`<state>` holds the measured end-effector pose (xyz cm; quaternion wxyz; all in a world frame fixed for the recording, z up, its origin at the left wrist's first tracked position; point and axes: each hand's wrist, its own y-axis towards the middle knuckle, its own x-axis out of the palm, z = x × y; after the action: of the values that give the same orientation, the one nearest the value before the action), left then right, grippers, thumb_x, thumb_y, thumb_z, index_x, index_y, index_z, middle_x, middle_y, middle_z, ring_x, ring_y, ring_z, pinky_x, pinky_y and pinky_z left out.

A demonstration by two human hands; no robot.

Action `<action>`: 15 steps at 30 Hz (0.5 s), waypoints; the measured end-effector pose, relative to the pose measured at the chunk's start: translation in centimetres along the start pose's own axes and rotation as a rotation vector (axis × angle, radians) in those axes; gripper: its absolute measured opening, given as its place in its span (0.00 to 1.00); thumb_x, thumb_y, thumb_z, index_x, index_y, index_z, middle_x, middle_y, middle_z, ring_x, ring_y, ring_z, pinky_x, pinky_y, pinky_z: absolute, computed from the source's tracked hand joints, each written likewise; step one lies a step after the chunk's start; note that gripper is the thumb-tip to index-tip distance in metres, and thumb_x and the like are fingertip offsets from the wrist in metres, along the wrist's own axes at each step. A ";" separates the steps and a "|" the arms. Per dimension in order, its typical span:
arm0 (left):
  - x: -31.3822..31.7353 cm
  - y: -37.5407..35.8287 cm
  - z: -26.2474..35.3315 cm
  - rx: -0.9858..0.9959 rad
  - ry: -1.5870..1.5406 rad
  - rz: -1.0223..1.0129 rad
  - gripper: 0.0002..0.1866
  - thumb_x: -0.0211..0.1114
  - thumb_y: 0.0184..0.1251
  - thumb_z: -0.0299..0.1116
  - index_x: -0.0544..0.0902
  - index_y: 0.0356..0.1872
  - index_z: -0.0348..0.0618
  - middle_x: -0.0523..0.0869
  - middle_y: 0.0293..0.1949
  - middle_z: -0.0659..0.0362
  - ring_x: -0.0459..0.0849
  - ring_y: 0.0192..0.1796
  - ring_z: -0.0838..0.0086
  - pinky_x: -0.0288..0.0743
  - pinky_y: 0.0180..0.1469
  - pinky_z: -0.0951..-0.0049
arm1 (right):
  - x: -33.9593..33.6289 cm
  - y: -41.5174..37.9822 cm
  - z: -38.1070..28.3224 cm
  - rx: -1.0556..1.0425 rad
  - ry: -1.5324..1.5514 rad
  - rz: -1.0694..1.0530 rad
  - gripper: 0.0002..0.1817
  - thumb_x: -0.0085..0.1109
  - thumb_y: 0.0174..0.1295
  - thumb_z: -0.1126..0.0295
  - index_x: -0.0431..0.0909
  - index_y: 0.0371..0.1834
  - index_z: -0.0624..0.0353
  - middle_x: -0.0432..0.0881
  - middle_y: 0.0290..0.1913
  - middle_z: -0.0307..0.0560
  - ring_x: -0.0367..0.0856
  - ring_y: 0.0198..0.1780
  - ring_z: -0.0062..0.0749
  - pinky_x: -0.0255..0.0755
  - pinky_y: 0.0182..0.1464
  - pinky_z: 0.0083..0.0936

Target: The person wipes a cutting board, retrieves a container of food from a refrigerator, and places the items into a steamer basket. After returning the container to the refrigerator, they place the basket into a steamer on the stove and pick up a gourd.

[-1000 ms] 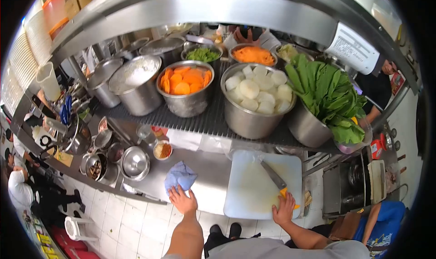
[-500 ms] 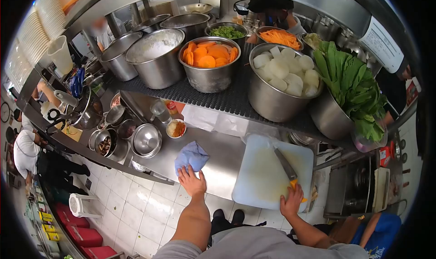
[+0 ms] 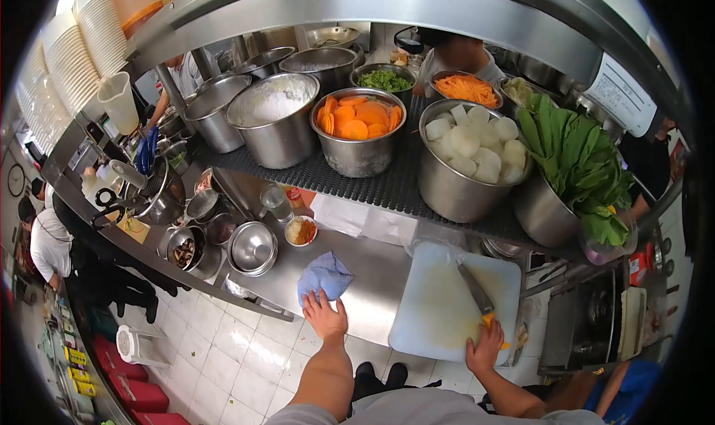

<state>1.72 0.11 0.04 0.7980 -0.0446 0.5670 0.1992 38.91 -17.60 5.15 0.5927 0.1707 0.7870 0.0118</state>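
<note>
My left hand [image 3: 325, 317] lies with fingers spread at the lower edge of a crumpled blue cloth [image 3: 325, 276] on the steel counter [image 3: 365, 276]. My right hand [image 3: 485, 346] rests at the lower right edge of a white cutting board [image 3: 424, 306], beside the orange handle of a knife [image 3: 477, 292]. The knife lies on the board with its blade pointing up and left. Whether the right fingers grip the handle is unclear. A small bowl of chopped orange and white food [image 3: 301, 231] and stacked steel bowls [image 3: 252, 248] sit left of the cloth.
On the shelf [image 3: 298, 173] above stand steel pots of sliced carrots [image 3: 359, 118], white vegetable pieces [image 3: 477, 143] and leafy greens [image 3: 577, 160]. A co-worker [image 3: 458, 56] is behind it, another person [image 3: 52, 239] at the far left. A white stool [image 3: 138, 344] stands on the floor.
The whole view has shifted, so the counter and shelf appear lower and slightly right. Both hands keep about the same places. The co-worker behind the shelf shows more, and the person at left has moved.
</note>
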 end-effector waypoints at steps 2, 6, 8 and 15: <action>0.1 0.0 0.0 0.003 0.000 0.004 0.32 0.56 0.65 0.51 0.68 0.67 0.46 0.62 0.71 0.50 0.49 0.77 0.55 0.41 0.75 0.52 | 0.1 -0.1 0.1 -0.008 -0.005 0.005 0.30 0.60 0.52 0.66 0.66 0.59 0.65 0.58 0.68 0.69 0.52 0.71 0.63 0.41 0.72 0.56; -0.3 0.0 0.1 -0.009 -0.003 -0.011 0.32 0.55 0.65 0.51 0.69 0.67 0.46 0.62 0.72 0.50 0.48 0.77 0.55 0.41 0.75 0.52 | 0.5 -0.2 0.4 -0.011 -0.007 0.024 0.30 0.60 0.52 0.63 0.67 0.58 0.65 0.59 0.67 0.69 0.52 0.71 0.63 0.41 0.71 0.57; -0.3 -0.1 0.1 -0.009 -0.005 -0.009 0.32 0.55 0.65 0.51 0.69 0.67 0.46 0.61 0.72 0.50 0.48 0.77 0.55 0.41 0.75 0.52 | 0.4 -0.3 0.5 -0.016 -0.014 0.015 0.30 0.59 0.52 0.63 0.67 0.58 0.65 0.58 0.68 0.69 0.52 0.71 0.63 0.41 0.71 0.57; -0.1 -0.3 0.1 0.025 -0.024 0.069 0.32 0.59 0.62 0.51 0.71 0.64 0.45 0.65 0.69 0.48 0.53 0.75 0.53 0.45 0.74 0.50 | 0.1 -0.8 0.4 0.004 0.031 0.017 0.30 0.60 0.52 0.63 0.67 0.58 0.66 0.58 0.68 0.69 0.51 0.71 0.63 0.41 0.71 0.58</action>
<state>1.94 -0.17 0.09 0.7980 -0.0127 0.5609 0.2200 39.12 -18.40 4.80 0.5802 0.1783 0.7945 0.0180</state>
